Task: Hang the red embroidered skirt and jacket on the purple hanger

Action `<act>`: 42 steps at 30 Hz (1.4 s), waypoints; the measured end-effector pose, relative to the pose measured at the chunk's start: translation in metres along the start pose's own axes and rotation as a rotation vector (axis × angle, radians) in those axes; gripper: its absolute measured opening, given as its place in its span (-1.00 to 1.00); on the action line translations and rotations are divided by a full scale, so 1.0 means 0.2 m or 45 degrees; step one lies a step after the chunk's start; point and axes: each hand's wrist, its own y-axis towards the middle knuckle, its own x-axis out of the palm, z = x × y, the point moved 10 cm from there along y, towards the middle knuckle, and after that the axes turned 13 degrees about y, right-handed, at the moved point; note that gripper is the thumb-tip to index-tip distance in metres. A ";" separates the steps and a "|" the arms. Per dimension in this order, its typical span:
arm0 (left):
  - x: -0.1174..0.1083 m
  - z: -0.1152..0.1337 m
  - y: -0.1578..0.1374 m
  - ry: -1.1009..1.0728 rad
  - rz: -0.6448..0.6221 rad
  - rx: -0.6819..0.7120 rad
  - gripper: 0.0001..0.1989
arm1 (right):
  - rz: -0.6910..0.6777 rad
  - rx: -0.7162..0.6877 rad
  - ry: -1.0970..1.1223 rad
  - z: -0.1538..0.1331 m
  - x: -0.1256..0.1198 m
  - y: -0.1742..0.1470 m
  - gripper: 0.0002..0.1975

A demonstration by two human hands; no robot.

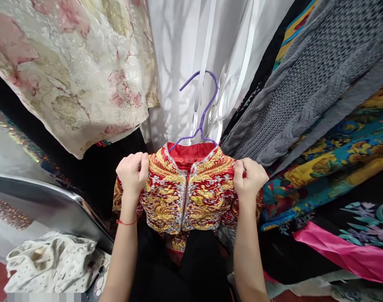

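Observation:
In the middle of the head view a red jacket (199,197) with gold and silver embroidery faces me, its front edges meeting below a stand collar. A purple hanger (204,115) sits inside the neck, its hook pointing up and left, while its arms vanish into the shoulders. My left hand (132,174) is closed round the shoulder at the left of the view. Round the opposite shoulder my right hand (250,178) is closed in the same way. A small tag marked S (189,160) shows inside the collar. The sleeves hang partly hidden behind my forearms.
A cream floral garment (94,75) hangs at upper left, a grey knit (311,79) and several patterned clothes at right. White curtain and straps (207,50) hang behind. A dark panel with a metal edge (53,201) stands at left, above a spotted white cloth (53,264).

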 end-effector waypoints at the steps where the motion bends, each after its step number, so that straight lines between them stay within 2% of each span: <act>1: 0.01 0.00 0.00 0.004 -0.001 -0.012 -0.58 | 0.012 0.004 0.006 0.01 0.01 0.00 -0.67; 9: 0.04 -0.02 0.01 0.023 0.011 -0.071 -0.55 | 0.051 0.070 0.057 0.14 0.14 0.00 -0.61; 13: -0.01 -0.01 -0.01 0.062 -0.005 -0.080 -0.55 | -0.157 0.139 0.135 0.14 0.17 0.03 -0.62; 15: -0.03 0.01 -0.02 0.070 -0.016 -0.074 -0.55 | -0.210 0.214 0.093 0.13 0.13 0.04 -0.65; 16: -0.04 0.02 -0.03 0.070 -0.022 -0.069 -0.56 | -0.175 0.263 0.034 0.11 0.08 0.05 -0.63; 18: -0.06 0.04 -0.04 0.065 -0.033 -0.061 -0.56 | -0.014 0.375 -0.122 0.04 -0.06 0.06 -0.57; 20: -0.07 0.06 -0.05 0.060 -0.044 -0.065 -0.57 | 0.122 0.445 -0.189 -0.08 -0.17 0.03 -0.64; 21: -0.08 0.06 -0.06 0.058 -0.050 -0.068 -0.58 | 0.133 0.459 -0.139 -0.16 -0.18 0.01 -0.70; 22: -0.09 0.07 -0.07 0.059 -0.059 -0.070 -0.58 | 0.089 0.473 -0.026 -0.23 -0.16 -0.02 -0.73; 25: -0.11 0.08 -0.09 0.072 -0.097 -0.064 -0.59 | -0.269 0.627 0.403 -0.39 0.05 -0.13 -0.67; 27: -0.12 0.09 -0.11 0.087 -0.117 -0.050 -0.60 | -0.396 0.748 0.503 -0.44 0.16 -0.20 -0.62; 29: -0.14 0.10 -0.12 0.101 -0.124 -0.033 -0.61 | -0.377 0.823 0.553 -0.44 0.20 -0.23 -0.60; 33: -0.14 0.11 -0.14 0.090 -0.125 -0.012 -0.66 | -0.361 0.891 0.880 -0.42 0.24 -0.28 -0.62; 36: -0.13 0.11 -0.14 0.062 -0.126 -0.019 -0.68 | -0.376 0.978 1.008 -0.40 0.27 -0.32 -0.64; 38: -0.14 0.12 -0.14 0.055 -0.115 -0.031 -0.67 | -0.379 1.016 0.981 -0.39 0.28 -0.34 -0.62; 42: -0.16 0.14 -0.14 0.080 -0.097 -0.014 -0.67 | -0.296 1.012 0.751 -0.38 0.26 -0.32 -0.61</act>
